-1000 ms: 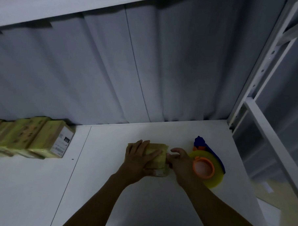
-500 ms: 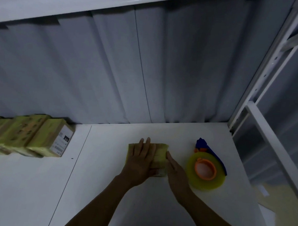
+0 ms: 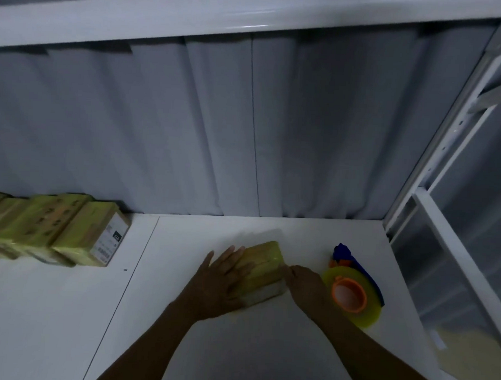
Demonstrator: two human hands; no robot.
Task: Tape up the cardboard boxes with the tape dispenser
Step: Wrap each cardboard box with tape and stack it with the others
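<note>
A left hand (image 3: 225, 277) is pressing flat, fingers spread, on a small yellowish taped cardboard box (image 3: 264, 262). The right hand (image 3: 302, 281) is touching the box's right end, its fingers too unclear to tell. An orange-and-blue tape dispenser (image 3: 351, 294) is lying just beyond its right side.

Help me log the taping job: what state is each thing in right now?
middle box, lying on the table, glossy tape over its top
left hand, spread flat on the middle box
right hand, touching that box's right end; grip unclear
tape dispenser, lying unheld on the table
row of boxes, lined up at left, apparently taped
</note>
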